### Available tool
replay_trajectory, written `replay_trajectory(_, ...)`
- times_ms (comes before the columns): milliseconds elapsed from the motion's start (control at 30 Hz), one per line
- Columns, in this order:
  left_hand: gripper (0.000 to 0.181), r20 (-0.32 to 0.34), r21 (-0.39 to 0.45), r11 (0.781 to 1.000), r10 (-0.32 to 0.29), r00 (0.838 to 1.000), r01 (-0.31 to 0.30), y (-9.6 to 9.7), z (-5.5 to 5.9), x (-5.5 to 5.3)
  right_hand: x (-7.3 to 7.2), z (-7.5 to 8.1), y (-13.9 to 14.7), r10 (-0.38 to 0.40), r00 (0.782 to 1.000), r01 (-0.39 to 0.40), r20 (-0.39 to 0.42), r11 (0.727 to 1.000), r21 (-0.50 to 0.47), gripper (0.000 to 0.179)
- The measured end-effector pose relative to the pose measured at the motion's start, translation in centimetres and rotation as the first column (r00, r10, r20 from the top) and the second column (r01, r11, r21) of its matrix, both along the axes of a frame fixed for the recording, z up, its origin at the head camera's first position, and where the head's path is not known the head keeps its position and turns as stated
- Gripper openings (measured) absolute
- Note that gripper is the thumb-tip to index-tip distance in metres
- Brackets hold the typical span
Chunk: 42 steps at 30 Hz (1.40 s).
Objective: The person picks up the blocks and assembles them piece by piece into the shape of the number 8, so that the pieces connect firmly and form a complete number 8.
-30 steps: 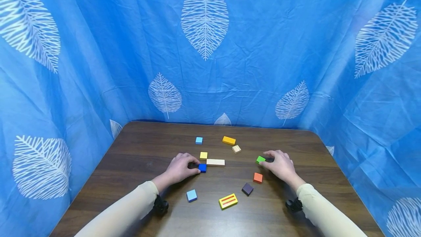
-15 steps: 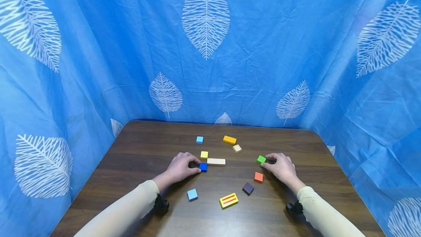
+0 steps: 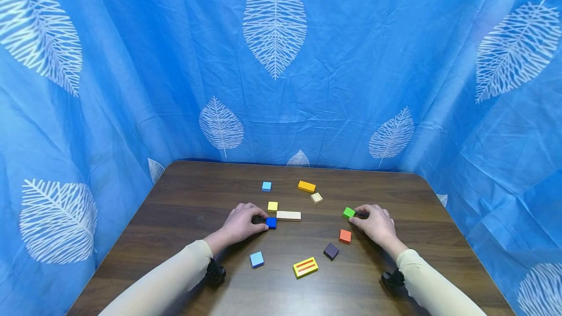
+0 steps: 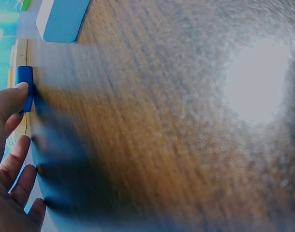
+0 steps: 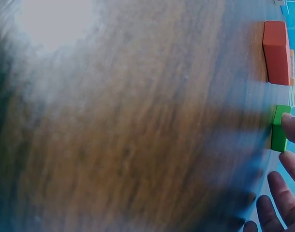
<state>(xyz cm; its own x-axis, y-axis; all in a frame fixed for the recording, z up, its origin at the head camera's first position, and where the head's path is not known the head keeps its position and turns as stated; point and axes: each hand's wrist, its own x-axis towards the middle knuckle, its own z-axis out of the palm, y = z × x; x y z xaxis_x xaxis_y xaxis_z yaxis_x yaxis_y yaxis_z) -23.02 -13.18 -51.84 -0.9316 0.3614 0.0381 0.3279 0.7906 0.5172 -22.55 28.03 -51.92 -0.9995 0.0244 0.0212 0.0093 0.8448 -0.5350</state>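
In the head view my left hand (image 3: 242,223) pinches a dark blue block (image 3: 271,223) between thumb and fingers. That block sits at the left end of a long pale wooden block (image 3: 288,216), and a small yellow block (image 3: 272,206) lies just beyond. In the left wrist view the thumb presses the near face of the blue block (image 4: 25,89). My right hand (image 3: 375,223) pinches a green block (image 3: 349,212) on the right side. The right wrist view has the thumb on the green block (image 5: 279,128), with a red-orange block (image 5: 276,53) beside it.
On the brown table (image 3: 197,184) lie light blue blocks, one near (image 3: 256,259) and one far (image 3: 266,187). An orange block (image 3: 306,186) and a small pale block (image 3: 316,198) are at the back. A dark purple block (image 3: 331,251) and a yellow, red-striped block (image 3: 305,267) lie nearer.
The head view has shifted very slightly. My right index finger has come a little lower along the green block; the left hand and the other blocks stay in place.
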Motion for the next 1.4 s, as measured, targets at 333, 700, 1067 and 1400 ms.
replay_trajectory(333, 0.022, 0.005, -0.003, 1.0, 0.011, 1.0, -0.011, 0.1, 0.0, 0.0, 0.0, -0.1, -0.1, -0.006, 1.0, 0.006, -0.004, 1.0, 0.002, 0.041)
replay_trajectory(700, 0.022, 0.0, -0.001, 1.0, 0.008, 1.0, -0.008, 0.1, 0.0, 0.1, -0.1, -0.2, -0.1, -0.002, 1.0, 0.002, -0.015, 1.0, 0.016, 0.042)
replay_trajectory(1067, 0.022, 0.009, -0.003, 1.0, 0.011, 1.0, -0.011, 0.1, 0.0, 0.1, -0.4, -0.2, -0.4, -0.015, 1.0, 0.015, 0.003, 1.0, 0.014, 0.039)
replay_trajectory(1400, 0.021, -0.004, -0.001, 1.0, 0.013, 1.0, -0.013, 0.1, 0.1, 0.2, -1.7, 0.7, -2.6, 0.039, 0.998, -0.041, -0.041, 0.999, -0.033, 0.034)
